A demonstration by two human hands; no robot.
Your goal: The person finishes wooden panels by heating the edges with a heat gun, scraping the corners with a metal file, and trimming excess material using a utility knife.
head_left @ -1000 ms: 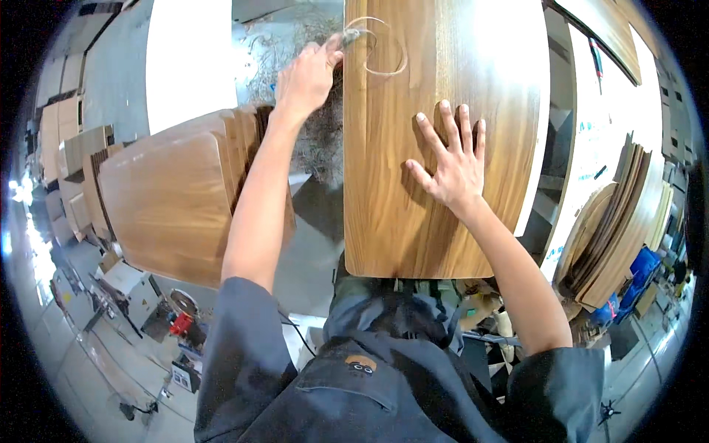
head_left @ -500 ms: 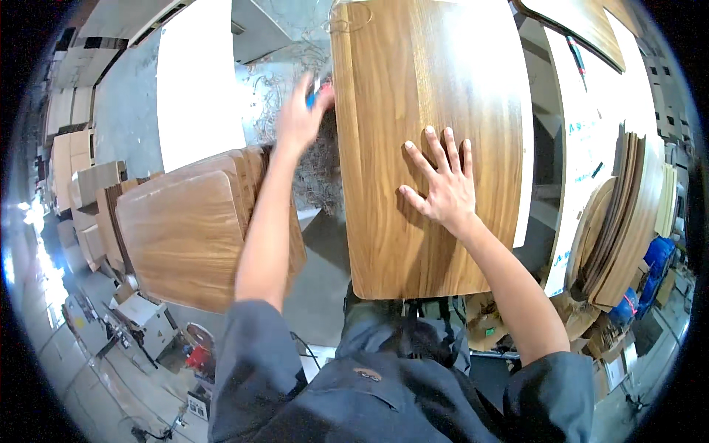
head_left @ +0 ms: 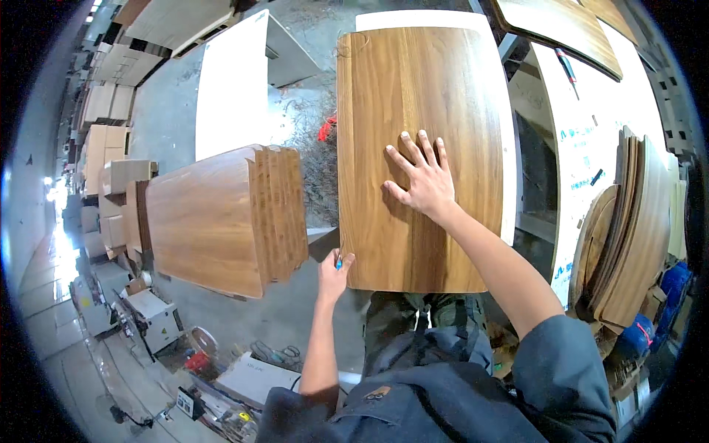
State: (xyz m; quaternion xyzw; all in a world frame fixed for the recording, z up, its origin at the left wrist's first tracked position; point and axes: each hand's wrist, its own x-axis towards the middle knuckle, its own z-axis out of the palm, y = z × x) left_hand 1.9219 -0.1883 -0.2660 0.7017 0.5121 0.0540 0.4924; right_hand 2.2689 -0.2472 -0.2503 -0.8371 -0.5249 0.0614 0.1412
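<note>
A wood-grain board [head_left: 413, 221] with rounded corners lies flat in front of me on a white panel [head_left: 509, 199]. My right hand [head_left: 428, 181] rests palm down on its middle, fingers spread, with nothing held. At the board's near left edge, my left hand [head_left: 334, 277] is closed round a small blue-handled tool [head_left: 339, 262]. A thin metal part seems to rise from it beside the edge; its exact kind is too small to make out. Across the board's far left corner lies a curled, thin translucent strip [head_left: 353, 46].
To the left stands a stack of similar boards [head_left: 203, 214]. Thin shavings [head_left: 319, 177] and a red item [head_left: 326, 128] are beyond the left edge. At the right, a white surface [head_left: 591, 155] carries a screwdriver-like tool [head_left: 566, 66] and upright curved boards [head_left: 642, 229].
My left hand has swept back towards me along the board's left edge, from its far part to the near corner, with the blue-handled tool. My right hand stays spread on the board.
</note>
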